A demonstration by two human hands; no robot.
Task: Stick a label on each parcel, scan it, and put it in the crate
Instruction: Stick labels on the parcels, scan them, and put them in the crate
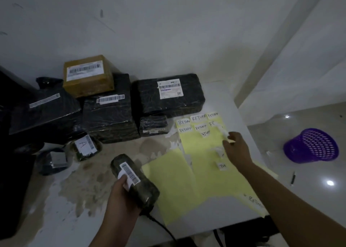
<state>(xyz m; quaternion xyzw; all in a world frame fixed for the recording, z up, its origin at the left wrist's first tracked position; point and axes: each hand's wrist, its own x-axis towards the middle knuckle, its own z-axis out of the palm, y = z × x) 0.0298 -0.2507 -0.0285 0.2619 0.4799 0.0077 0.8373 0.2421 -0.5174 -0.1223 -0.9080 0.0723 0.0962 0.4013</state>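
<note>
My left hand is curled round a small dark plastic-wrapped parcel at about 6 o'clock, over the near part of the stained white table. My thumb lies on the white barcode sticker on its top. My right hand, out at 3 o'clock, pinches a white paper label between thumb and fingertips. The strip is lifted off the pale yellow backing sheet, but it is blurred, so I cannot tell whether its far end has come free.

More handwritten RETURN labels sit in rows at the sheet's far end, toward 1 o'clock. Below them is a lot of bare yellow, so I judge a good many labels are already used.

The parcel I hold shows no RETURN label, so sticking, scanning and crating it all lie ahead. From 10 to 12 o'clock waits a heap of parcels, a brown taped cardboard box sitting on black wrapped bundles. I see barcodes on them but no RETURN label.

A black cable runs out from under my left hand; whatever it feeds is hidden. I see no certain crate. A purple plastic mesh basket lies tipped on the floor at 3 o'clock, well apart from the table, its inside hidden from me.
</note>
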